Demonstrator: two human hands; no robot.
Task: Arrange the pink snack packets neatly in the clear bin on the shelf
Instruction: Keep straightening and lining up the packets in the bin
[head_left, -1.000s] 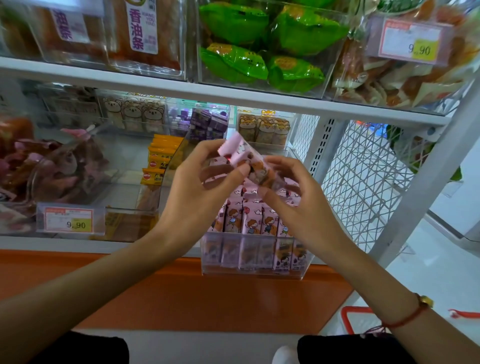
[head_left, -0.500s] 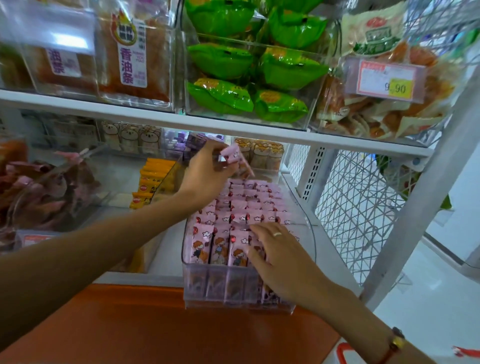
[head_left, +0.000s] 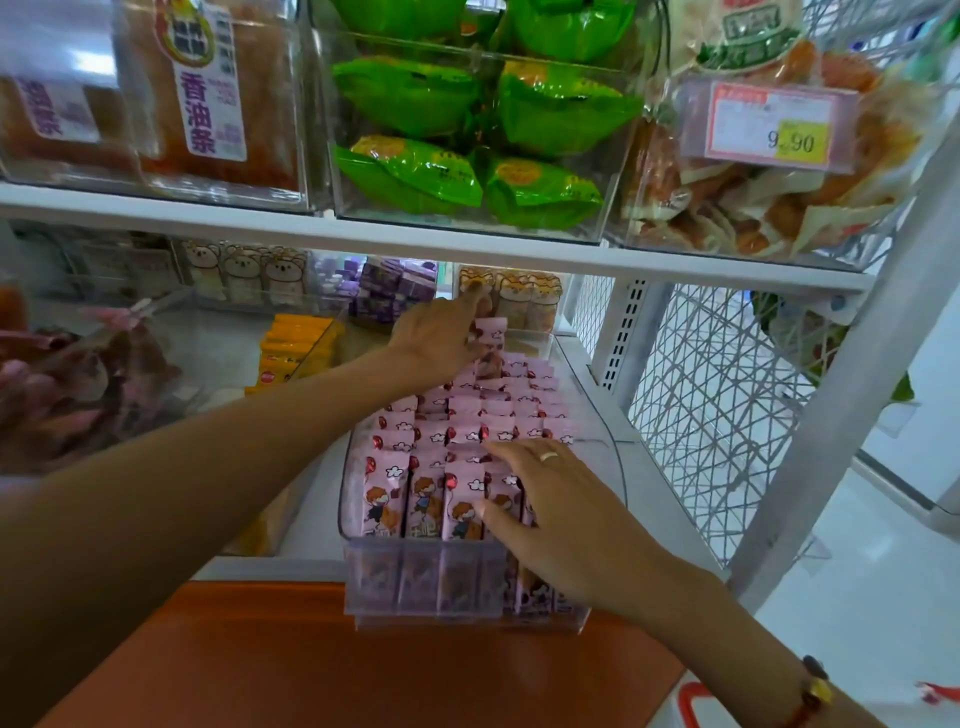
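Presently, the clear bin (head_left: 597, 415) sits on the lower shelf (head_left: 670, 499) near its right end, its front wall overhanging the shelf's front edge. Pink snack packets (head_left: 457, 431) fill the bin in upright rows running from front to back.

The left hand (head_left: 441, 338) is extended to the rear of the bin. Its fingers pinch a single pink packet (head_left: 489, 345), held upright at the back row, just in front of the bin's rear wall. Whether this packet touches the rows beneath it cannot be determined.

The right hand (head_left: 550, 509) lies on the packets at the front right of the bin. Its fingers are straight and spread, pressing flat on the packet tops and gripping nothing. A ring is visible on one finger, and a red cord bracelet (head_left: 810, 696) on the wrist.

Left of the bin on the same shelf stand orange packets (head_left: 296, 348); purple packets (head_left: 389, 291) stand behind it towards the back edge. The upper shelf carries a bin of green packets (head_left: 467, 135) and, to its right, a bin bearing a price tag (head_left: 769, 127) reading 9.90. An orange panel (head_left: 311, 654) runs below the lower shelf's front edge.
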